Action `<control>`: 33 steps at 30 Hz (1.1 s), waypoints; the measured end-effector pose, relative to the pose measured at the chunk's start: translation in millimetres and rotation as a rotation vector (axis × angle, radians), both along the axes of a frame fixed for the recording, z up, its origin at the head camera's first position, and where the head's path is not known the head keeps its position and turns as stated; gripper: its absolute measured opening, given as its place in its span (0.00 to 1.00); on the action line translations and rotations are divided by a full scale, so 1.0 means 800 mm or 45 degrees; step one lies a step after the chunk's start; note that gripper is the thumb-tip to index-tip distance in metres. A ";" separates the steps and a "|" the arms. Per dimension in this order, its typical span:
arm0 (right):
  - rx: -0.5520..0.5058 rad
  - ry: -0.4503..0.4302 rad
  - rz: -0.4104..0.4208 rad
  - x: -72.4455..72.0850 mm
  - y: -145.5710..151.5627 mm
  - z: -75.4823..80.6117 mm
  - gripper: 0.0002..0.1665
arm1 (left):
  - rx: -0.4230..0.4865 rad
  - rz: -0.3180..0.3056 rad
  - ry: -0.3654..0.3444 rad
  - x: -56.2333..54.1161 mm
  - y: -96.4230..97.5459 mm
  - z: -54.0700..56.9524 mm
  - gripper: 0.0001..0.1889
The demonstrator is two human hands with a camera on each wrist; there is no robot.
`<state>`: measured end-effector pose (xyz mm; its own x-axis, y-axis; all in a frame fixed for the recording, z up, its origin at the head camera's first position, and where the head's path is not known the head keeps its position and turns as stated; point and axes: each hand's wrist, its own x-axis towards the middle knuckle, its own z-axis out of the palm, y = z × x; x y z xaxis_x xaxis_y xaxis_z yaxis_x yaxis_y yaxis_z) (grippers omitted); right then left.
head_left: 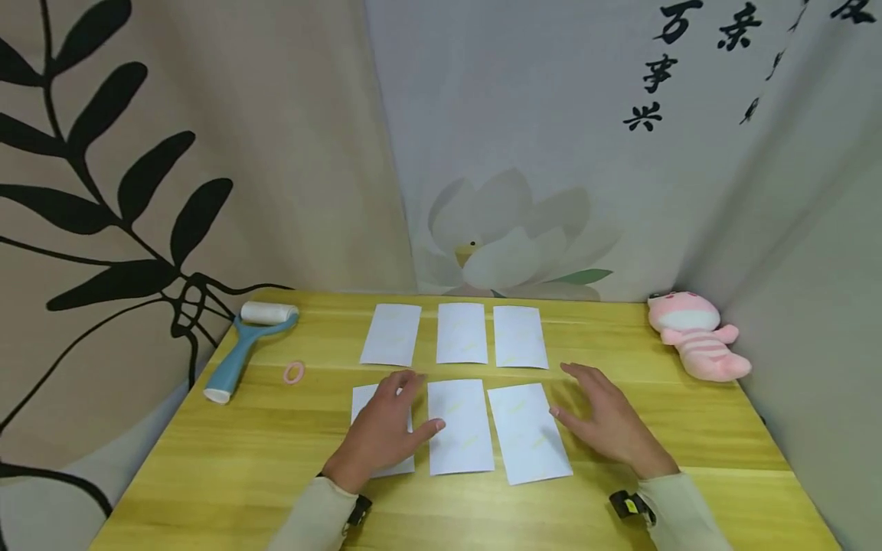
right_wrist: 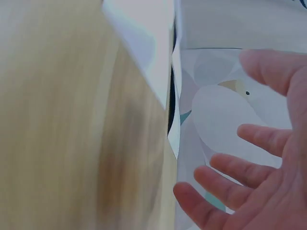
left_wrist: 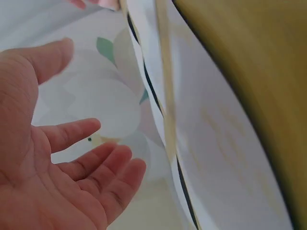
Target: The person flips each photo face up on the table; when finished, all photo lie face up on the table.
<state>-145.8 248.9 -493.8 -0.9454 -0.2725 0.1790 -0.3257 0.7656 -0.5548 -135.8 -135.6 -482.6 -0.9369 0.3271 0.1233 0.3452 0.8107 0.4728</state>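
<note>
White paper cards lie on the table in two rows of three. My left hand (head_left: 382, 430) hovers over the front left card (head_left: 362, 399) and hides part of it; its thumb reaches toward the front middle card (head_left: 462, 428). To the right of the front right card (head_left: 530, 435) is my right hand (head_left: 609, 419), thumb near that card's edge. Both wrist views show spread, relaxed fingers with nothing held. Behind stand the back left card (head_left: 390, 334), back middle card (head_left: 462, 334) and back right card (head_left: 520, 337), all flat and apart from each other.
At the left of the wooden table (head_left: 227, 474) lie a blue-handled lint roller (head_left: 248, 348) and a pink ring (head_left: 293, 373). A pink plush toy (head_left: 699, 337) rests at the right back edge. A printed curtain (head_left: 524, 153) hangs behind.
</note>
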 end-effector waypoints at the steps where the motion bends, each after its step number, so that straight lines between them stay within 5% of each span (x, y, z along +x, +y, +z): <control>1: -0.029 -0.017 -0.001 0.001 -0.002 0.000 0.42 | 0.024 -0.008 -0.004 0.001 0.005 -0.001 0.38; 11: -0.317 -0.295 -0.064 0.011 -0.018 -0.009 0.40 | 0.227 -0.039 -0.099 0.006 0.054 -0.007 0.28; 19: -0.455 -0.370 -0.092 0.017 -0.022 -0.013 0.38 | 0.454 -0.015 -0.246 0.018 0.086 -0.012 0.24; 26: -0.431 -0.435 -0.124 0.024 -0.027 -0.005 0.38 | 0.621 -0.038 -0.412 0.023 0.119 -0.018 0.26; 33: -0.340 -0.473 -0.183 0.030 -0.029 -0.003 0.35 | 0.617 -0.058 -0.549 0.024 0.143 -0.018 0.32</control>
